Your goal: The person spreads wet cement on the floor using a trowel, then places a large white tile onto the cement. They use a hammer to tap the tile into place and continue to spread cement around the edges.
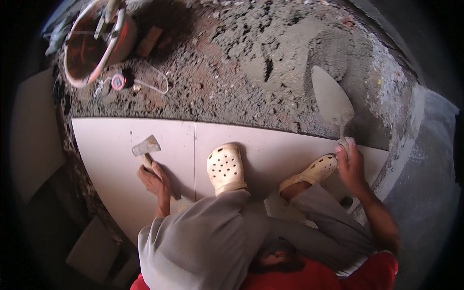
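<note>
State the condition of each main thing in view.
Left hand: closed in a grip.
Hammer-like tool with grey metal head: held in left hand.
Right hand: closed in a grip.
Grey leaf-shaped metal trowel: held in right hand.
Rough grey mortar: spread unevenly.
Large white tiles: laid edge to edge.
Cream perforated clogs: worn.
White-rimmed round bucket: uncovered.
Round pink reel: lying beside loose pale cord.

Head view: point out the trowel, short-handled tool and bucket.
Trowel [332, 98]: head view, middle of the blade.
Short-handled tool [147, 145]: head view, on its metal head.
Bucket [83, 55]: head view, bare inner wall.
</note>
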`<act>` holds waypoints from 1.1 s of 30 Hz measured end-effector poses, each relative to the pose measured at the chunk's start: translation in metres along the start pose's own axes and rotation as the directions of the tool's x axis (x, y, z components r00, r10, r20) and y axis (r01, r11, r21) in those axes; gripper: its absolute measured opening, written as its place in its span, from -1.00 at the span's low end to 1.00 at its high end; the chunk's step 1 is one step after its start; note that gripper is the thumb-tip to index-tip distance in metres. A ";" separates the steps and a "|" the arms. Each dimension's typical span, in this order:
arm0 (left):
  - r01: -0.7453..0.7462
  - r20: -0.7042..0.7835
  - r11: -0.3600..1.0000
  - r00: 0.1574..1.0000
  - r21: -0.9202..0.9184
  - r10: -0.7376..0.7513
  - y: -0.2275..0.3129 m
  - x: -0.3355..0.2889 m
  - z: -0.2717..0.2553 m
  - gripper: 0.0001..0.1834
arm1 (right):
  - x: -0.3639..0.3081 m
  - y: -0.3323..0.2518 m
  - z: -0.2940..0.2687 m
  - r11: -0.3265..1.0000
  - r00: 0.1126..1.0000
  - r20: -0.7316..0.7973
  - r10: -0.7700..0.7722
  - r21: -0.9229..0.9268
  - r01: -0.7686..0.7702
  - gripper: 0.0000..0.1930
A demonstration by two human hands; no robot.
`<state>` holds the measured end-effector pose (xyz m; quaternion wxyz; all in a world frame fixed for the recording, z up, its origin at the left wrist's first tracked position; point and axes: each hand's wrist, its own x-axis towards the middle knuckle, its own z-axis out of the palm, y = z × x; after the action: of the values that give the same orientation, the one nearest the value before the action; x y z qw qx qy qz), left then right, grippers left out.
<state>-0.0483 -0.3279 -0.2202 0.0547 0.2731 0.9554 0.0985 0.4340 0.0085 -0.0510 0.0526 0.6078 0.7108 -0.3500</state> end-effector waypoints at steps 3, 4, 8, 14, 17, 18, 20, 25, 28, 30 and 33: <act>-0.014 0.005 0.999 1.000 0.045 0.014 0.002 -0.001 0.000 -0.33 | -0.004 0.014 -0.039 0.933 0.962 -0.013 -0.272 -0.248 0.260 -0.67; -0.006 -0.001 0.999 1.000 0.043 0.006 0.004 -0.001 0.000 -0.32 | -0.006 0.019 -0.053 0.897 0.941 -0.003 -0.339 -0.303 0.322 -0.70; 0.088 0.021 0.996 0.996 -0.001 -0.088 0.012 0.000 0.000 -0.28 | -0.025 0.026 -0.098 0.953 0.976 0.033 -0.214 -0.212 0.216 -0.66; 0.106 0.011 0.994 0.994 -0.038 -0.106 0.009 -0.001 -0.001 -0.25 | -0.041 0.031 -0.100 0.973 0.963 0.203 0.179 -0.179 -0.143 -0.55; 0.120 0.016 0.979 0.993 -0.163 -0.119 0.009 -0.002 -0.005 -0.27 | -0.036 0.023 -0.065 0.993 0.991 0.123 0.052 -0.110 -0.038 -0.55; 0.072 -0.008 0.979 0.997 -0.193 -0.075 0.010 -0.001 -0.008 -0.30 | -0.031 0.017 -0.053 0.999 0.997 0.070 -0.032 -0.030 0.034 -0.56; 0.048 -0.012 0.980 0.999 -0.193 -0.051 0.014 -0.002 -0.011 -0.30 | -0.005 -0.001 -0.017 0.999 0.999 0.051 0.008 -0.049 -0.005 -0.57; 0.088 -0.042 0.972 0.994 -0.217 -0.099 0.023 -0.003 -0.013 -0.32 | 0.079 -0.048 0.050 0.997 0.977 0.206 -0.061 0.053 0.051 -0.40; 0.085 -0.041 0.987 0.995 -0.135 -0.091 0.019 0.000 -0.011 -0.33 | 0.093 -0.060 0.071 0.997 0.990 0.133 -0.045 0.064 0.036 -0.30; 0.054 -0.072 0.990 0.995 -0.132 -0.063 0.015 -0.003 -0.009 -0.32 | 0.099 -0.065 0.076 0.984 0.985 0.174 -0.014 0.178 -0.018 -0.27; -0.007 -0.176 0.996 0.984 -0.090 -0.008 0.014 -0.002 0.002 -0.31 | 0.105 -0.074 0.075 0.960 0.977 0.213 0.003 0.273 -0.062 -0.24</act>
<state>-0.0392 -0.3170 -0.2189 -0.0175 0.2604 0.9511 0.1651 0.3137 0.0525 -0.1274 0.0476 0.5802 0.6349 -0.5079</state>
